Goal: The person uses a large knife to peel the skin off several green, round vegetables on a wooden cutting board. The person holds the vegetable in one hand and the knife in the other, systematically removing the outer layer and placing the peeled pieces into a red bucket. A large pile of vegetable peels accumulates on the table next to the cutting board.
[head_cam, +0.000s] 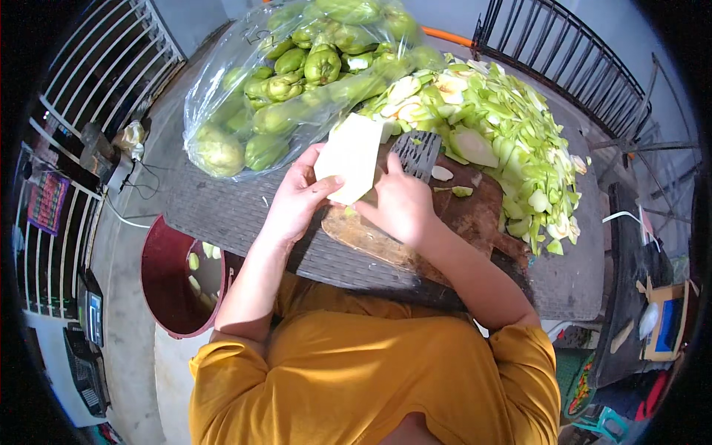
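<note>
A peeled, pale chayote [353, 158] with flat cut faces is held up in my left hand [300, 194], thumb across its lower front. My right hand [403, 206] is close beside it on the right, index finger raised and thumb near the chayote's lower end. A broad knife blade [416, 156] with dark speckled marks shows just beyond my right fingers. Its handle is hidden, so I cannot tell whether that hand grips it. Beneath the hands lies a worn wooden cutting board [367, 236], with a pale slice [442, 173] and small green peel scraps [461, 191] on it.
Unpeeled chayotes fill a clear plastic bag [222, 105] at the far left of the dark table [233, 206]. A large heap of green peelings [500, 133] covers the right side. A dark red bucket [158, 278] with pale pieces in liquid stands at the lower left.
</note>
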The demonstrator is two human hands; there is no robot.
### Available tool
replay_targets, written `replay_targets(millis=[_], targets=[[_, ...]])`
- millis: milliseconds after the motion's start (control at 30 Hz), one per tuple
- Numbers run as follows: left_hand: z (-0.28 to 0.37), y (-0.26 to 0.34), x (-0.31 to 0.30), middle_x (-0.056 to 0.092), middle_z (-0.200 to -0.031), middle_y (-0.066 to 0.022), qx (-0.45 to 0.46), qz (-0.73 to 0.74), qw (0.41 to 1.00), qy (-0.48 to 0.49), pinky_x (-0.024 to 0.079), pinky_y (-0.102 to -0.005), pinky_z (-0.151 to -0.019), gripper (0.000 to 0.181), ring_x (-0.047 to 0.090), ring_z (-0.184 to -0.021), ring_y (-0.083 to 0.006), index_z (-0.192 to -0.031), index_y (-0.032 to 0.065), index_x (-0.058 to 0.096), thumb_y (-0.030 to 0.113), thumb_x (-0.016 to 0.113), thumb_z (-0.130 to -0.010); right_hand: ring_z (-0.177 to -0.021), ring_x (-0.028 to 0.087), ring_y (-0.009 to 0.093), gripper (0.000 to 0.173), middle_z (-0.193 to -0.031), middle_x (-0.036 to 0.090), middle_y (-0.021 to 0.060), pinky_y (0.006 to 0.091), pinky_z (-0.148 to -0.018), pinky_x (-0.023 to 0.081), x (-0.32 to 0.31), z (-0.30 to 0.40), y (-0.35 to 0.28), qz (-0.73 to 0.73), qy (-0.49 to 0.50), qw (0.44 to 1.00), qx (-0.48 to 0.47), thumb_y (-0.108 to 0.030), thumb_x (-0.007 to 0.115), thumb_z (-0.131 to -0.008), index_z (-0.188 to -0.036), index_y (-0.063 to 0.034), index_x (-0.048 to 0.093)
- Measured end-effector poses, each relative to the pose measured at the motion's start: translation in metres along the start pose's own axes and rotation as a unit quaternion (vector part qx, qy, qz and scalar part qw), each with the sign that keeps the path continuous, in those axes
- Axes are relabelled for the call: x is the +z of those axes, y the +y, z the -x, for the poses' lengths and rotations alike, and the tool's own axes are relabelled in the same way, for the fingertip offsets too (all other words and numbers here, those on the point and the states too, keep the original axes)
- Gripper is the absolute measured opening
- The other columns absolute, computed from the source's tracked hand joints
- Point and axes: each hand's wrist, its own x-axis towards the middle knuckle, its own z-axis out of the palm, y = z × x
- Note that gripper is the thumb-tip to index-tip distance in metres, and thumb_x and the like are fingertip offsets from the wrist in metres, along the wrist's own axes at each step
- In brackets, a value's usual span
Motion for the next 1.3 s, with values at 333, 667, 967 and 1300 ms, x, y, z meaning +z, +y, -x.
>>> replay_targets(millis=[333,667,967,1300], targets=[[-0.006,0.014,-0.007,0.060,-0.093,-0.0019,0.104,-0.074,0.992,-0.013,0.046,-0.0227,-0.077,0.032,0.057,-0.085,-0.0085,-0.109,0.0030,0.051,-0.001,0.063,-0.079,-0.095,0.054,0.022,0.044,-0.111,0.048,0.0094,0.0346,-0.083,0.048,-0.051,0.040,0.062,-0.389,0.080,0.917,0.045,-0.002,0.046,-0.073,-0.116,-0.0062,0.049],[0.002,0.033,0.078,0.065,-0.089,-0.0063,0.253,-0.294,0.912,-0.133,0.047,-0.0280,-0.074,0.029,0.061,-0.081,-0.0147,-0.096,0.0038,0.064,0.009,0.071,-0.068,-0.096,0.048,0.018,0.034,-0.096,0.048,0.0050,0.0296,-0.086,0.038,-0.082,0.071,0.030,-0.486,0.060,0.871,-0.032,-0.022,0.067,-0.078,-0.104,-0.0033,0.056],[0.014,0.017,0.088,0.063,-0.099,-0.0086,0.239,-0.146,0.958,-0.054,0.048,-0.0278,-0.076,0.028,0.060,-0.087,-0.0161,-0.105,0.0018,0.060,0.007,0.068,-0.079,-0.122,0.040,0.023,0.073,-0.133,0.034,0.0097,0.0348,-0.101,0.034,-0.085,0.078,0.045,-0.340,0.131,0.927,-0.089,-0.016,0.074,-0.071,-0.133,-0.0034,0.039],[-0.014,-0.040,0.028,0.061,-0.096,-0.0023,-0.145,0.285,0.942,0.102,0.053,-0.0310,-0.071,0.031,0.062,-0.084,-0.0146,-0.115,0.0098,0.049,0.017,0.061,-0.087,-0.070,0.053,0.010,0.049,-0.084,0.056,0.0028,0.0235,-0.064,0.044,-0.084,0.090,0.072,-0.622,0.142,0.752,0.166,-0.006,0.053,-0.086,-0.131,-0.0043,0.036]])
